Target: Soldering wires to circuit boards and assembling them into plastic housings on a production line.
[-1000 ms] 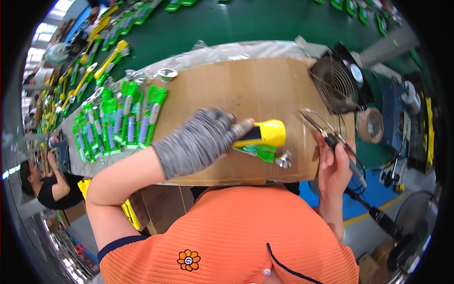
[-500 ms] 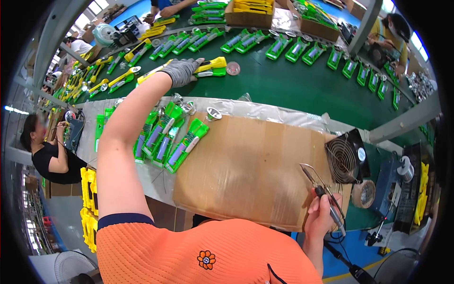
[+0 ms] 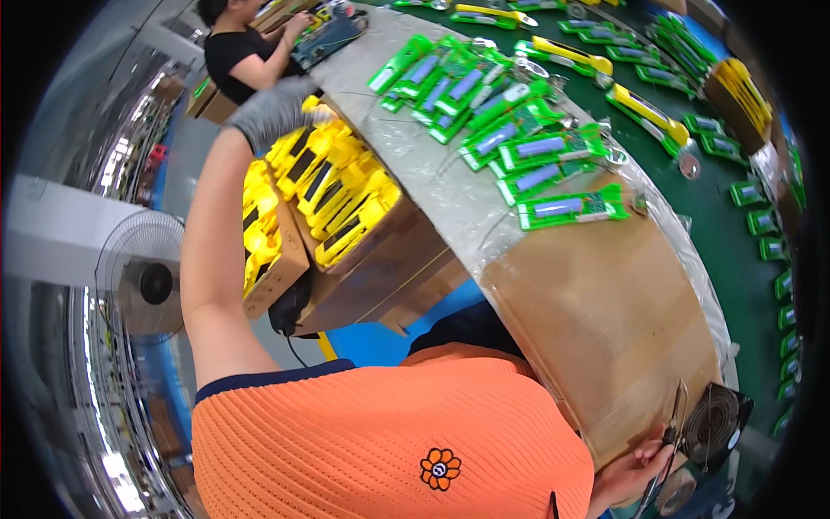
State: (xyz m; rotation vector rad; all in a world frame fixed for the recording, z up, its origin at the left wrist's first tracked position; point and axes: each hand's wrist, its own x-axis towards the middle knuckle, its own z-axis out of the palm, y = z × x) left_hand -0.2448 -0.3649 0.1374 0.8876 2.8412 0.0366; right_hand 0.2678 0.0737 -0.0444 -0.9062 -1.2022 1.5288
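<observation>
My left hand (image 3: 275, 111), in a grey glove, is at the far end of a cardboard box (image 3: 359, 246) heaped with yellow plastic casings (image 3: 324, 186). It is smeared by motion and its fingers are mostly hidden, so I cannot tell whether it grips a casing. My right hand (image 3: 638, 467), bare, holds a soldering iron (image 3: 670, 432) at the near right, beside the cardboard sheet (image 3: 605, 320). Several green casings (image 3: 553, 208) with purple cylindrical cells and wires lie in overlapping rows on the grey-covered bench, left of the sheet.
A second box of yellow casings (image 3: 259, 229) stands alongside. Beyond the bench, a green conveyor (image 3: 726, 225) carries green and yellow assemblies (image 3: 648, 117). A small black fan (image 3: 716, 424) and a tape roll (image 3: 676, 493) sit near my right hand. A co-worker (image 3: 251, 48) works at the far left.
My view has swung left. My left hand has left the yellow-and-green assembly on the conveyor and moved to the box of yellow casings. The right hand still holds the soldering iron.
</observation>
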